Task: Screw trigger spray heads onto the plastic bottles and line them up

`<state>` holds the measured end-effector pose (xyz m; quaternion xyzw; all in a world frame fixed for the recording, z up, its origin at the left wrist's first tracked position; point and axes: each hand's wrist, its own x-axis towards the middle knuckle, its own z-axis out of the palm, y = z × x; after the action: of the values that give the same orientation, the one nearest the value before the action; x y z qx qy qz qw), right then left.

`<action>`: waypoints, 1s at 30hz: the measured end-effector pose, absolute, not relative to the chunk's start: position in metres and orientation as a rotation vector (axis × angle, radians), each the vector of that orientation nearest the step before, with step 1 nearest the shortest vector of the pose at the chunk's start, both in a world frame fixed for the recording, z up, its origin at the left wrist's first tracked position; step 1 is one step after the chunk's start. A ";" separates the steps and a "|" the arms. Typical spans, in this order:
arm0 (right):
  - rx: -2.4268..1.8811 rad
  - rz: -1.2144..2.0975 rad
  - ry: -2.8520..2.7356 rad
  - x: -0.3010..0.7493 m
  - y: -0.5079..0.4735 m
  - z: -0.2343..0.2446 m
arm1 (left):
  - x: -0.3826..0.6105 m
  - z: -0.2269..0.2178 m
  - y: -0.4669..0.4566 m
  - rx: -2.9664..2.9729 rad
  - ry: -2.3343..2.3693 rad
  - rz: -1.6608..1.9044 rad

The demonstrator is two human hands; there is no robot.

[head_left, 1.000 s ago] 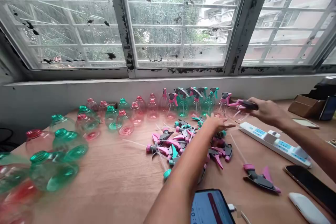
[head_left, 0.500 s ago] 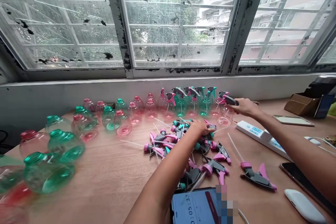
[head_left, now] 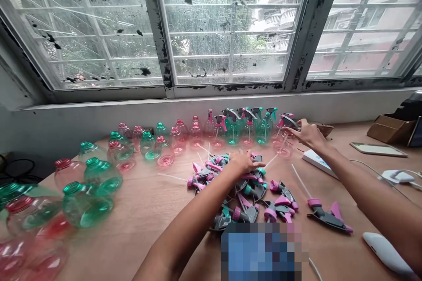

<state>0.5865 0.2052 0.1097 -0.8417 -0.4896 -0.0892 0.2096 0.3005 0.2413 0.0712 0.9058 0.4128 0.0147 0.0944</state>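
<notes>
My left hand (head_left: 243,161) is over a heap of trigger spray heads (head_left: 250,191), pink, grey and teal with thin clear tubes. Its thumb stretches to the right; the other fingers are partly hidden. At the right end of the bottle row my right hand (head_left: 310,134) has its fingers apart, beside a clear pink bottle (head_left: 284,151) and a pink-and-grey spray head (head_left: 287,119). To their left stand several pink and green bottles with spray heads fitted, such as a green bottle (head_left: 263,135). A single spray head (head_left: 329,218) lies on the table near my right forearm.
Open-necked pink and green bottles (head_left: 88,204) curve along the table's left side. A blurred-out device (head_left: 260,252) lies in front. To the right are a white power strip (head_left: 318,162), a white mouse-like object (head_left: 385,250), cables and a cardboard box (head_left: 392,134). Windows rise behind.
The view has turned a little left, so things sit further right. My right hand has opened and drawn back from the spray head on the end bottle. My left hand stays at the heap.
</notes>
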 end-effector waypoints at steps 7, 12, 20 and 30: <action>-2.412 -0.319 -1.123 0.543 0.147 0.129 | 0.211 0.125 0.241 2.839 1.114 0.468; -2.278 -0.178 -1.500 0.499 0.128 0.114 | 0.117 0.147 0.268 2.642 1.710 0.873; -2.189 0.312 -1.862 0.455 0.192 0.085 | 0.053 0.112 0.275 2.435 1.959 1.000; -2.186 0.784 -1.729 0.445 0.218 0.074 | 0.038 0.074 0.242 1.900 2.122 0.990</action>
<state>0.4452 0.2177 0.0735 -0.7492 -0.5927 0.2688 0.1230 0.0375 0.2419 0.0739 0.6290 0.7022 0.3276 0.0630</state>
